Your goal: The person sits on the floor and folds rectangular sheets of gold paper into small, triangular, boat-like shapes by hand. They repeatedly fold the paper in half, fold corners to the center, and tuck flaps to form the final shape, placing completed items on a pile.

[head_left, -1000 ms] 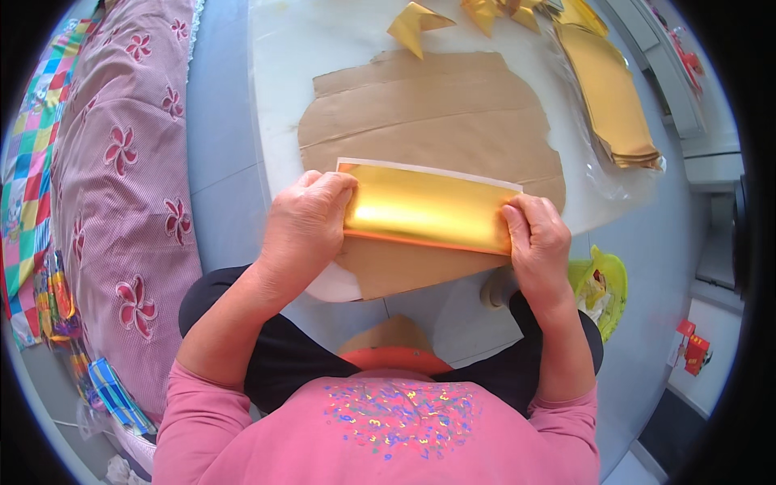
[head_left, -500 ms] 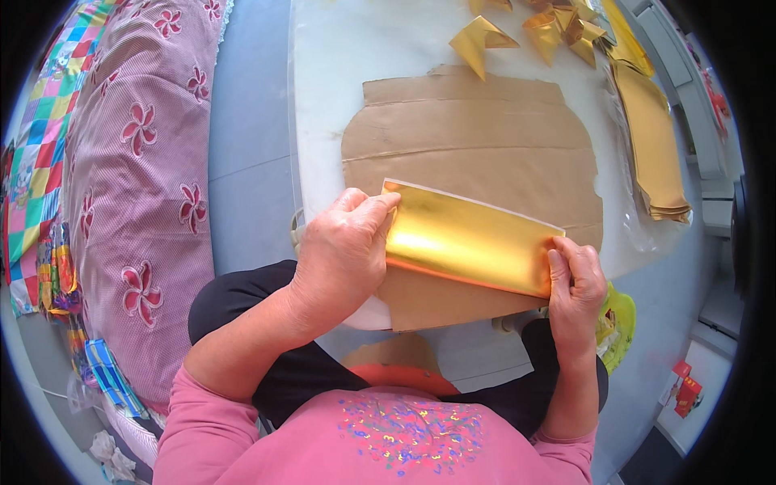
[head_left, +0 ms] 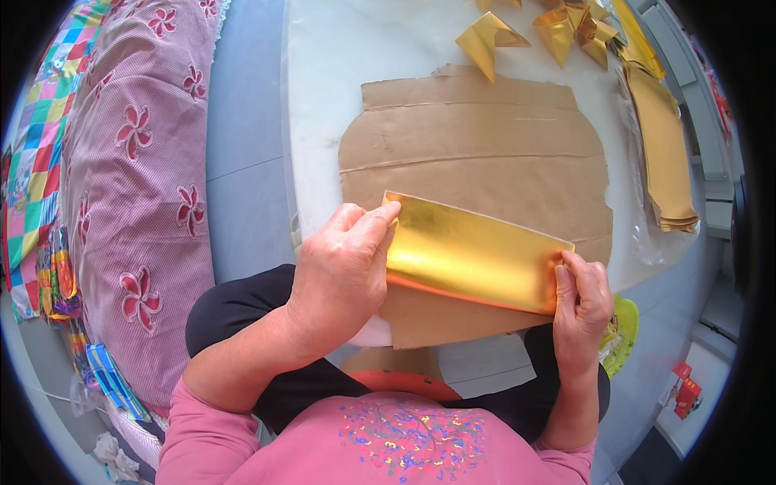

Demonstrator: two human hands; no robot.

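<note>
Gold sheet (head_left: 477, 255), count 1: shiny, oblong, stretched between the 2 hands over the near part of the cardboard, left end farther from the body than the right; whether it touches the cardboard, cannot tell. Left hand (head_left: 343, 263) closed in a pinch, thumb and fingers on the far left corner. Right hand (head_left: 582, 303) also pinched closed, on the right end near its far corner, other fingers curled. Cardboard (head_left: 477, 145): 1 flat brown piece, creased across, edges irregular, lying on 1 white counter (head_left: 319, 105) and reaching its near edge. Folded gold pieces (head_left: 485, 42): at least 4, grouped beyond the cardboard, some cut by the top of the view so exact count unclear; the nearest has its point at the cardboard's far edge. Stack of gold paper (head_left: 659, 145): 1, right side of counter, with clear plastic (head_left: 645, 238) beside it; sheets in it not countable. Green basket (head_left: 625, 335): 1, beyond the right hand, partly hidden. Pink flowered cover (head_left: 162, 242): 1, far left. Versus 1.0 s ago: sheet slants more, right end nearer the body, and the pale strip along its far edge looks thinner; both hands kept the same pinch. Folded pieces and stack unmoved on the counter.
</note>
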